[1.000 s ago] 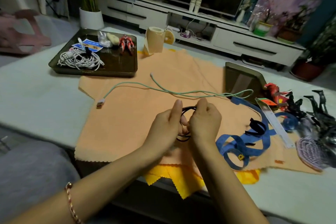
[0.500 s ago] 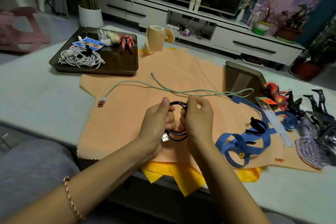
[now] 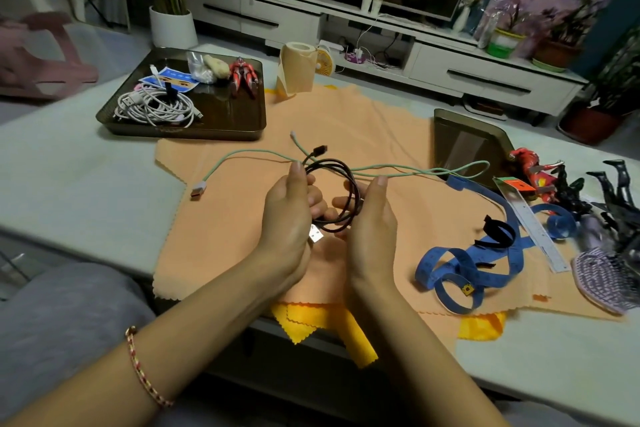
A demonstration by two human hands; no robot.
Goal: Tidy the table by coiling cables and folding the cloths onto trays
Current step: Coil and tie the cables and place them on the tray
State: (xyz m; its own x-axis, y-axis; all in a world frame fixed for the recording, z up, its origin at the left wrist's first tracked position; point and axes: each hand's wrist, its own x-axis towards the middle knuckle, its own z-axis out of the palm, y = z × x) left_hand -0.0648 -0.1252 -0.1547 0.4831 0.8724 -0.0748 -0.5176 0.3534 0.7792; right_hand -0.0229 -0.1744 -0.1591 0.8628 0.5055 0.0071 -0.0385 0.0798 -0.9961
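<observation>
**Two hands hold a black cable in a loose coil above an orange cloth**

At the far left corner of the table [image 3: 69,177] sits a dark tray [image 3: 180,133]. It carries a bundle of white cables [image 3: 156,107], so it looks like the home for finished coils. Bare table runs from that tray to the near edge, which leaves room on the left for moving things.

An orange cloth [image 3: 225,236] covers the middle of the table. A yellow cloth [image 3: 322,321] shows beneath it at the near edge. A pale green cable [image 3: 249,154] lies uncoiled across the far half of the cloth and crosses any straight path to the left tray.

Over the centre of the cloth, the left hand [image 3: 287,218] grips the black cable [image 3: 349,180]. Its thumb presses on the top of the loops, probably to stop them springing open. A silver plug [image 3: 316,236] hangs beside the palm. The right hand [image 3: 372,222] is wrapped round the right side of the coil, with fingers underneath and thumb raised.

Further right, a second tray [image 3: 467,149] rests at the far edge of the cloth. Nearer the viewer sprawl a blue tape measure [image 3: 460,262], a black strap [image 3: 495,236] and a ruler [image 3: 533,225]. Toy figures [image 3: 554,184] crowd the right edge, so there is little room there.
</observation>
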